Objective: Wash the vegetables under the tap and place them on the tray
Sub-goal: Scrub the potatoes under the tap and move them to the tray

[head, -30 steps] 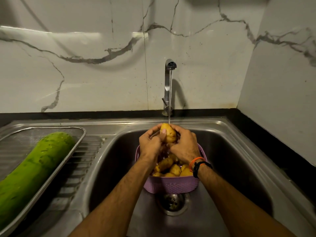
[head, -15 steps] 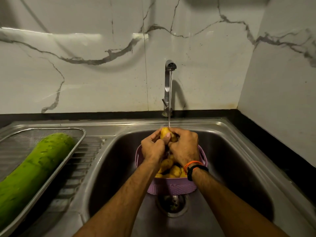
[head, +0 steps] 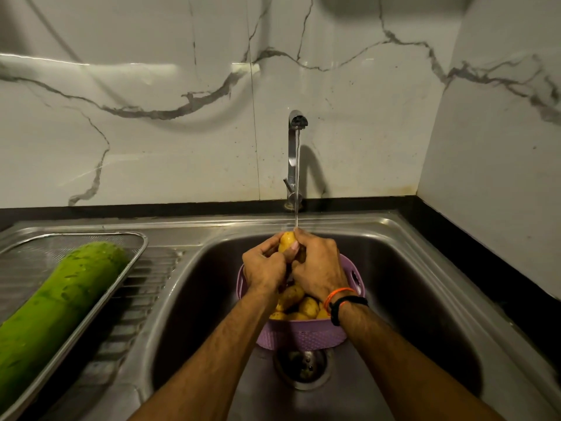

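Both grips curl around one potato [head: 287,240]: our left hand [head: 263,266] and right hand [head: 318,266] hold it under the tap [head: 293,159] stream, above the sink [head: 425,287]. Left of the sink, a green gourd [head: 57,296] lies on the tray [head: 133,262]. Below our hands, a purple basket [head: 303,334] holds more potatoes [head: 299,305]. We see no readable writing.

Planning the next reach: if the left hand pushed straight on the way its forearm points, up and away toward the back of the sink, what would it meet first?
The left hand already grips the potato, so that comes first. Beyond it, probably the water stream, then the tap, though depth is unclear.
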`<action>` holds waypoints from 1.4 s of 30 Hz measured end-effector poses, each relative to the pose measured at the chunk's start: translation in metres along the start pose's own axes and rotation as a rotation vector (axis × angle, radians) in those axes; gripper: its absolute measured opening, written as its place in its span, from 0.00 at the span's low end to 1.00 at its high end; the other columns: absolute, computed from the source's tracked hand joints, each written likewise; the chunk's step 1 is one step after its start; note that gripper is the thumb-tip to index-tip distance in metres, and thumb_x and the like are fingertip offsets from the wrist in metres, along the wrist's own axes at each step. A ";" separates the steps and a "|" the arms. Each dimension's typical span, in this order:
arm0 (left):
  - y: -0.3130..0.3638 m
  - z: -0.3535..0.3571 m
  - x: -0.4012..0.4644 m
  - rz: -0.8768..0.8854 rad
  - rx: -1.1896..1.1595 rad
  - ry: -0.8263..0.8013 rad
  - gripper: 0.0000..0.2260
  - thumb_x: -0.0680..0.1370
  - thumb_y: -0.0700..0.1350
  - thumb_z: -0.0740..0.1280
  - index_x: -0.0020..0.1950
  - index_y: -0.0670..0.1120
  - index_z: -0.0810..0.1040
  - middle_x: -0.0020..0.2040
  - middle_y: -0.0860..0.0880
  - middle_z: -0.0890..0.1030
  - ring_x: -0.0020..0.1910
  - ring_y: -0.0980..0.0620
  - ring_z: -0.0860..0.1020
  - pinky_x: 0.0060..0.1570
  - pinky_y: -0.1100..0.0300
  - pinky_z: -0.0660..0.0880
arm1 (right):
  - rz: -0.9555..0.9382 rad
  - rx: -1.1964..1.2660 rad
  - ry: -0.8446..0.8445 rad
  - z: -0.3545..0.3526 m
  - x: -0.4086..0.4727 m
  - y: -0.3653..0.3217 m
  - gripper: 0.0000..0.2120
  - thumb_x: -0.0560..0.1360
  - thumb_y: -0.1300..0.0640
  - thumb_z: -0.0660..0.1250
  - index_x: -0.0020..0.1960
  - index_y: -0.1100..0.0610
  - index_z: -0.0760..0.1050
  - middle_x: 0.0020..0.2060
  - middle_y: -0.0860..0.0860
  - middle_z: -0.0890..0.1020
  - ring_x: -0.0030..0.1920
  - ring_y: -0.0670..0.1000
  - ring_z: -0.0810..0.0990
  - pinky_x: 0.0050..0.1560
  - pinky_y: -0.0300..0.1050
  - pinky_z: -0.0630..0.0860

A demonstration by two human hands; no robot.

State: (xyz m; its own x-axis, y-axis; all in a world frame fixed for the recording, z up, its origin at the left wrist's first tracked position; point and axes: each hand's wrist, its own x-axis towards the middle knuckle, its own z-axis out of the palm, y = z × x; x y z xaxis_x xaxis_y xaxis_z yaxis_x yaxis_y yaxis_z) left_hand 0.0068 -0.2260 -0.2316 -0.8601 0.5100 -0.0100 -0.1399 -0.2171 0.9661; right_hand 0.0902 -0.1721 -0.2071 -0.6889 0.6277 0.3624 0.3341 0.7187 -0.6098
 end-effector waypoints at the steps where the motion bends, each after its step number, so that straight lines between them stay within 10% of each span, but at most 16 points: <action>1: 0.000 0.001 0.000 -0.013 -0.020 0.009 0.12 0.72 0.36 0.75 0.52 0.47 0.84 0.48 0.46 0.86 0.51 0.48 0.84 0.54 0.46 0.81 | -0.009 0.013 0.030 0.000 0.000 0.001 0.25 0.74 0.64 0.69 0.70 0.56 0.73 0.64 0.53 0.79 0.64 0.52 0.76 0.65 0.37 0.67; 18: 0.002 -0.005 0.004 0.026 0.154 -0.038 0.12 0.74 0.41 0.74 0.58 0.46 0.83 0.51 0.48 0.86 0.53 0.50 0.83 0.56 0.49 0.80 | 0.154 0.297 0.098 0.002 0.009 0.017 0.20 0.69 0.62 0.77 0.59 0.53 0.81 0.50 0.47 0.84 0.51 0.43 0.81 0.44 0.25 0.74; 23: 0.013 -0.008 0.002 -0.202 -0.044 -0.140 0.10 0.82 0.43 0.63 0.60 0.42 0.80 0.53 0.38 0.83 0.49 0.44 0.83 0.45 0.51 0.82 | 0.266 0.504 0.085 0.007 0.015 0.022 0.26 0.64 0.59 0.81 0.60 0.54 0.80 0.51 0.48 0.84 0.51 0.45 0.82 0.55 0.39 0.79; 27: 0.015 -0.007 0.002 -0.249 -0.126 -0.110 0.11 0.83 0.38 0.59 0.61 0.40 0.78 0.55 0.38 0.81 0.54 0.42 0.81 0.55 0.45 0.80 | 0.307 0.609 0.031 0.013 0.020 0.026 0.27 0.68 0.60 0.78 0.65 0.54 0.77 0.57 0.50 0.83 0.57 0.50 0.81 0.61 0.51 0.78; 42: 0.015 -0.008 0.003 -0.317 -0.235 -0.005 0.08 0.79 0.40 0.67 0.56 0.38 0.81 0.50 0.40 0.84 0.51 0.44 0.83 0.49 0.50 0.82 | 0.249 0.608 -0.099 0.016 0.021 0.021 0.27 0.77 0.49 0.67 0.74 0.48 0.66 0.71 0.51 0.71 0.67 0.51 0.73 0.68 0.53 0.72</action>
State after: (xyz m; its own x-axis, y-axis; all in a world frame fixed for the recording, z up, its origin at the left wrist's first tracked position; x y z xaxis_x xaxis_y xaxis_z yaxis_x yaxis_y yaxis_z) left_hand -0.0014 -0.2346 -0.2189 -0.7539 0.5860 -0.2970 -0.5077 -0.2327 0.8295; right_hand 0.0720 -0.1486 -0.2232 -0.7032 0.7023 0.1104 0.0882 0.2403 -0.9667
